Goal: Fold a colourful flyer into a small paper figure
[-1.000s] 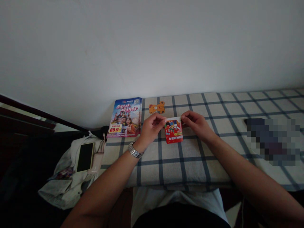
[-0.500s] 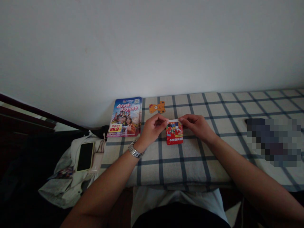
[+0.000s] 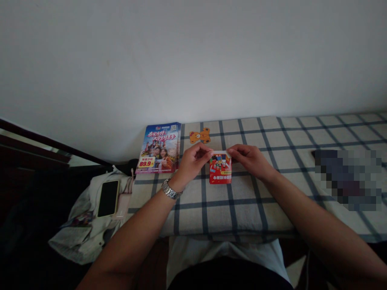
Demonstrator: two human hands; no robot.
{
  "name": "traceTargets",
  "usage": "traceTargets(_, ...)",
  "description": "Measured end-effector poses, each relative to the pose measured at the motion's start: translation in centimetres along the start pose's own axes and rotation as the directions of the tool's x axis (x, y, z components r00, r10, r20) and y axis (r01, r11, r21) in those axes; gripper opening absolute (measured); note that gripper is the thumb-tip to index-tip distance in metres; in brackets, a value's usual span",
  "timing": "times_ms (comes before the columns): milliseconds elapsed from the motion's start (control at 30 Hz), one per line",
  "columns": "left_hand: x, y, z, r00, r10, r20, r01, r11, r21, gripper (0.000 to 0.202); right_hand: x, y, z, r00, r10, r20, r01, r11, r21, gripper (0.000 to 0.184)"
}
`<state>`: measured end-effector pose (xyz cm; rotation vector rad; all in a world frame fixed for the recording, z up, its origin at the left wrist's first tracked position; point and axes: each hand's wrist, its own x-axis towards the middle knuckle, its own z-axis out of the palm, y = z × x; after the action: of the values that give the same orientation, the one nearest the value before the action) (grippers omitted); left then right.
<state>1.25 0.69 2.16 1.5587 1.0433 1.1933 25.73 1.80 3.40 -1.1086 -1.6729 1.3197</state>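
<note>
Step in hand looks like lining up or creasing the small red printed leaflet (image 3: 220, 169): left hand (image 3: 192, 162) and right hand (image 3: 249, 162) pinch its white far edge near either corner, over the checked woven cloth (image 3: 189, 219), contact unclear. Next move probably calls for even pressure along that edge; paper looks thin, smooth, rectangular, like the glossy flyer stack (image 3: 159, 147) at left

The paper (image 3: 220, 169) is red with a white top edge, the cloth (image 3: 248, 193) beige with blue-grey checks.
</note>
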Motion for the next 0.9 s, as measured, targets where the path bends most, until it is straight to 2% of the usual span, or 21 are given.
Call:
traceTargets(267, 0.0, -0.1, 0.2, 0.999, 0.001, -0.039, -0.001, 1.000, -0.004, 0.031, 0.1, 0.6, 0.1, 0.999, 0.041, 0.016, -0.043, 0.992, 0.121, 0.043)
traceTargets(533, 0.0, -0.5, 0.2, 0.999, 0.012, -0.036, -0.013, 1.000, -0.026, 0.030, 0.2, 0.7, 0.5, 0.997, 0.041, -0.069, -0.028, 0.983, 0.182, 0.035)
traceTargets(700, 0.1, -0.5, 0.2, 1.000, 0.014, -0.026, -0.014, 1.000, -0.007, 0.031, 0.3, 0.9, 0.3, 0.995, -0.029, -0.098, 0.040, 0.993, 0.108, 0.032)
traceTargets(900, 0.1, -0.6, 0.1, 0.999, 0.029, -0.023, -0.029, 1.000, 0.003, 0.030, 0.4, 1.1, 0.0, 0.991, -0.004, -0.135, 0.010, 0.999, 0.043, 0.036)
